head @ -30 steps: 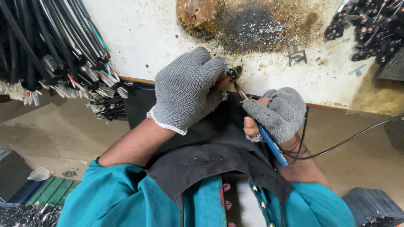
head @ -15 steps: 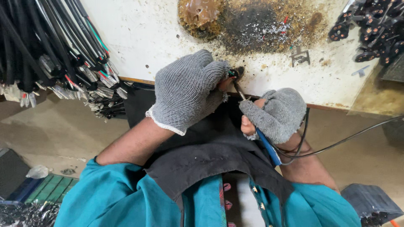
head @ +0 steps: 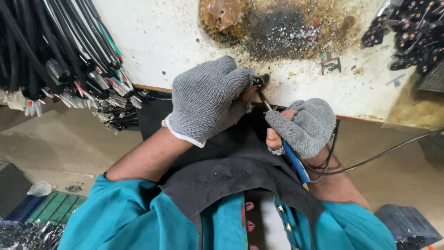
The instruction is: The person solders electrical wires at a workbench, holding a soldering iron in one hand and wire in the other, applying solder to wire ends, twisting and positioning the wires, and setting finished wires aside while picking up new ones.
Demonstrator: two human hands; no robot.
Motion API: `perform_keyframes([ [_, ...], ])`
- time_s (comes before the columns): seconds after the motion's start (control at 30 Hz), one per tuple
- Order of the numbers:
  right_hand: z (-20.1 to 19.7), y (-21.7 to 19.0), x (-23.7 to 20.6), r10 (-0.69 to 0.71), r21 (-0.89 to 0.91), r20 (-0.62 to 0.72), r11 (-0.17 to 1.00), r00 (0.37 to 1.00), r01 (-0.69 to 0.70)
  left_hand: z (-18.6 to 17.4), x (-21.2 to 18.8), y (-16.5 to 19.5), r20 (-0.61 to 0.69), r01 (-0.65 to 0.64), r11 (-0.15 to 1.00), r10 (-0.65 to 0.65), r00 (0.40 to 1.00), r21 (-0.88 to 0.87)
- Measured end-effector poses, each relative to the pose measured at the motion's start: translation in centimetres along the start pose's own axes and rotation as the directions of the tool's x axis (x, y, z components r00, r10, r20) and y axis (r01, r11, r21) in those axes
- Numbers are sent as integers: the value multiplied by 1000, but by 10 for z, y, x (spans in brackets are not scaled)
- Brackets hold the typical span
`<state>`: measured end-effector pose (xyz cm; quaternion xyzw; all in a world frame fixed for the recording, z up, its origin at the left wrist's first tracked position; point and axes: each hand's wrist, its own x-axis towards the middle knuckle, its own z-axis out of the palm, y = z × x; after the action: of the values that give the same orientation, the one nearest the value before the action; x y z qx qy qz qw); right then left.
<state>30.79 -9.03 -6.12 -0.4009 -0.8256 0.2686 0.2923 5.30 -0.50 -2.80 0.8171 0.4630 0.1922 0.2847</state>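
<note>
Left hand (head: 208, 99) closed around wire end (head: 257, 82); right hand (head: 305, 126) gripping soldering iron (head: 290, 159), tip angled up-left, touching wire.

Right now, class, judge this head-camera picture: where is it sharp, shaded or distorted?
Head view: left hand, right hand and soldering iron are sharp under even light; the black cables lie darker; wide-lens bending shows at the edges; no glare on the bench.
</note>
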Motion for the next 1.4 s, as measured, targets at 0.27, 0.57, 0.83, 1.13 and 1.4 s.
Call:
perform_keyframes([
  [0.27,2,2,-5,-9,14,-22,1000,1000,9,0,0,-2,19,-15,1000,15,1000,-2],
  [0.57,10,-33,25,420,188,-354,907,836,-376,1,0,-1,-18,-14,1000,14,1000,17],
  [0.83,-25,44,75,316,248,-448,943,836,-223,-2,-1,0,-59,-14,999,11,998,-47],
  [1.13,-50,80,148,512,54,-309,851,802,-522,-3,0,1,-104,19,997,-26,994,-71],
  [1.4,-63,-44,133,553,-264,-71,792,830,-551,-3,3,-1,-69,6,999,-9,998,-48],
])
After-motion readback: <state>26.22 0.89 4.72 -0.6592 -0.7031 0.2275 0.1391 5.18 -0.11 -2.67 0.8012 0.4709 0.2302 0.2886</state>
